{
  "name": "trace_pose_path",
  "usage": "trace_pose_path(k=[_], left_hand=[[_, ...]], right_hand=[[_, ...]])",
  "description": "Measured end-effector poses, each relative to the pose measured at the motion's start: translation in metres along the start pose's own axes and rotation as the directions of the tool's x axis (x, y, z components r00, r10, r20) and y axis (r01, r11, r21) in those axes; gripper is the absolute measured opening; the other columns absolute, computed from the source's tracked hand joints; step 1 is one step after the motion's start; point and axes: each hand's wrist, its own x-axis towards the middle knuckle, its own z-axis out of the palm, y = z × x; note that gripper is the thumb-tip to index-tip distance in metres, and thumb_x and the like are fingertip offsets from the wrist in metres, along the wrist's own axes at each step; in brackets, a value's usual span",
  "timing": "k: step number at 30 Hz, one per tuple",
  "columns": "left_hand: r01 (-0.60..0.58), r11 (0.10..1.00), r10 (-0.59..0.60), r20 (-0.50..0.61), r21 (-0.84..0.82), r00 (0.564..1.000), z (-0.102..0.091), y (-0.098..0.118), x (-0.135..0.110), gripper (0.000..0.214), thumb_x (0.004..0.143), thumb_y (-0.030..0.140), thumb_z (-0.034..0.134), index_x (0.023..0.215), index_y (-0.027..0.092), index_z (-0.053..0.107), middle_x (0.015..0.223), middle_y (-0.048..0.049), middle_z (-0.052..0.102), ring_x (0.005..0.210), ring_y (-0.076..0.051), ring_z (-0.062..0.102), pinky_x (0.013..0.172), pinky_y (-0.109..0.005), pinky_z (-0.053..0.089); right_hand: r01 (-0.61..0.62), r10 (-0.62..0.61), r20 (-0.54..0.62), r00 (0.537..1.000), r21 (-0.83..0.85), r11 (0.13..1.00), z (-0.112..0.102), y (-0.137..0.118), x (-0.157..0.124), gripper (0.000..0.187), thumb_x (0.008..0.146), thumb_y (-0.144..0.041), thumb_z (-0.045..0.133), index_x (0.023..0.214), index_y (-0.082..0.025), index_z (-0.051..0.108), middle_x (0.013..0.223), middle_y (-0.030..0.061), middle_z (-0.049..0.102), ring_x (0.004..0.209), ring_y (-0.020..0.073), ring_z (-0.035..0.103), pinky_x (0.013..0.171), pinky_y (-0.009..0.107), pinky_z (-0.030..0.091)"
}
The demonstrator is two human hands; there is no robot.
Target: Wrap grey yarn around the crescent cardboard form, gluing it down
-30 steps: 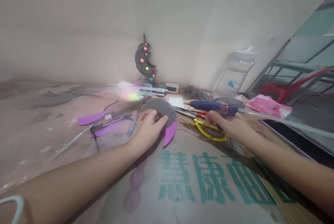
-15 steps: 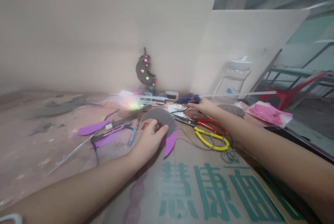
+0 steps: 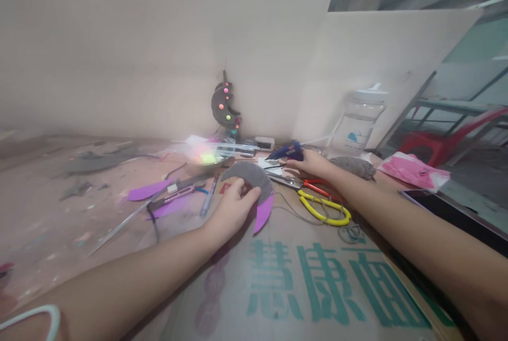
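Fingers of the left hand [image 3: 230, 207] pinch the crescent [image 3: 253, 171] just left of the scissors [image 3: 292, 182]; those of the right hand [image 3: 315, 165] are at the blue glue gun [image 3: 286, 152] behind the scissors, their grip unclear. The covering seems well advanced: grey spans most of the crescent, with the bare purple lower tip apparently left. The crescent looks thin and matte, its grey like wound yarn, its inner edge partly hidden.
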Motion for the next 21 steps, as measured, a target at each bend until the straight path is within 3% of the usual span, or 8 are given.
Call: trace_pose_path(k=[5, 8, 10, 12, 14, 17, 19, 21], left_hand=[[-0.011, 1.0, 0.011, -0.028, -0.003, 1.0, 0.001, 0.001, 0.0, 0.029, 0.078, 0.038, 0.057, 0.064, 0.021, 0.037, 0.062, 0.0067, 0.04, 0.06, -0.012, 0.044, 0.059, -0.026, 0.035], [-0.013, 1.0, 0.013, -0.026, 0.008, 1.0, 0.001, 0.002, -0.001, 0.029, 0.078, 0.037, 0.056, 0.063, 0.021, 0.037, 0.063, 0.0063, 0.04, 0.062, -0.012, 0.045, 0.06, -0.026, 0.035], [-0.015, 1.0, 0.015, -0.013, 0.011, 1.0, 0.0, 0.003, -0.001, 0.028, 0.079, 0.037, 0.056, 0.065, 0.021, 0.038, 0.064, 0.006, 0.041, 0.063, -0.012, 0.045, 0.061, -0.027, 0.036], [-0.02, 1.0, 0.02, 0.004, 0.013, 1.0, -0.001, 0.003, -0.002, 0.027, 0.081, 0.037, 0.054, 0.066, 0.021, 0.038, 0.065, 0.0057, 0.042, 0.063, -0.012, 0.045, 0.062, -0.027, 0.036], [-0.033, 0.999, 0.033, 0.011, 0.042, 0.999, -0.002, 0.003, -0.002, 0.027, 0.082, 0.038, 0.054, 0.067, 0.021, 0.039, 0.066, 0.0053, 0.043, 0.064, -0.013, 0.046, 0.063, -0.027, 0.036], [-0.031, 0.995, 0.029, 0.028, 0.099, 0.999, -0.003, 0.006, -0.003, 0.029, 0.084, 0.04, 0.053, 0.066, 0.021, 0.04, 0.065, 0.0041, 0.046, 0.065, -0.014, 0.049, 0.065, -0.028, 0.037], [-0.025, 0.993, 0.021, 0.042, 0.112, 0.999, -0.003, 0.008, -0.004, 0.03, 0.084, 0.041, 0.053, 0.065, 0.021, 0.04, 0.065, 0.0033, 0.048, 0.065, -0.015, 0.05, 0.066, -0.029, 0.038], [-0.033, 0.992, 0.027, 0.05, 0.119, 0.998, -0.003, 0.01, -0.004, 0.03, 0.084, 0.041, 0.053, 0.065, 0.021, 0.041, 0.065, 0.0025, 0.049, 0.067, -0.016, 0.051, 0.067, -0.03, 0.038]], right_hand=[[0.025, -0.024, 0.003, 1.0, -0.149, 0.989, -0.012, 0.003, -0.017, 0.05, 0.086, -0.048, 0.058, 0.117, -0.009, 0.062, 0.108, 0.0194, 0.07, 0.095, 0.0309, 0.067, 0.078, 0.035, 0.049], [0.05, -0.06, -0.032, 0.998, -0.248, 0.967, -0.024, -0.001, -0.042, 0.037, 0.086, -0.035, 0.058, 0.107, -0.006, 0.065, 0.104, 0.0249, 0.068, 0.1, 0.0364, 0.063, 0.085, 0.043, 0.046], [0.126, -0.149, -0.065, 0.987, -0.27, 0.954, -0.029, -0.01, -0.062, 0.026, 0.086, -0.029, 0.056, 0.096, -0.008, 0.068, 0.104, 0.0232, 0.068, 0.107, 0.0364, 0.059, 0.093, 0.046, 0.041], [0.223, -0.238, -0.106, 0.965, -0.138, 0.965, -0.028, -0.024, -0.082, 0.024, 0.088, -0.031, 0.054, 0.096, -0.013, 0.068, 0.104, 0.0163, 0.069, 0.099, 0.0305, 0.062, 0.09, 0.043, 0.044], [0.146, -0.134, -0.067, 0.989, 0.219, 0.965, -0.021, -0.041, -0.1, 0.029, 0.089, -0.038, 0.054, 0.109, -0.019, 0.063, 0.107, 0.0101, 0.069, 0.071, 0.0193, 0.065, 0.069, 0.035, 0.051], [-0.034, -0.05, 0.107, 0.993, 0.667, 0.744, -0.005, -0.063, -0.12, 0.043, 0.084, -0.037, 0.059, 0.124, -0.023, 0.048, 0.125, 0.0096, 0.061, 0.046, 0.0076, 0.055, 0.047, 0.028, 0.048], [-0.105, -0.038, 0.169, 0.985, 0.757, 0.645, 0.003, -0.072, -0.129, 0.048, 0.083, -0.034, 0.06, 0.127, -0.024, 0.043, 0.122, 0.0097, 0.062, 0.042, 0.0055, 0.052, 0.041, 0.025, 0.044], [-0.151, -0.015, 0.21, 0.978, 0.75, 0.644, 0.007, -0.074, -0.133, 0.046, 0.084, -0.032, 0.06, 0.125, -0.022, 0.043, 0.106, 0.0067, 0.066, 0.039, 0.0056, 0.051, 0.038, 0.023, 0.04]])
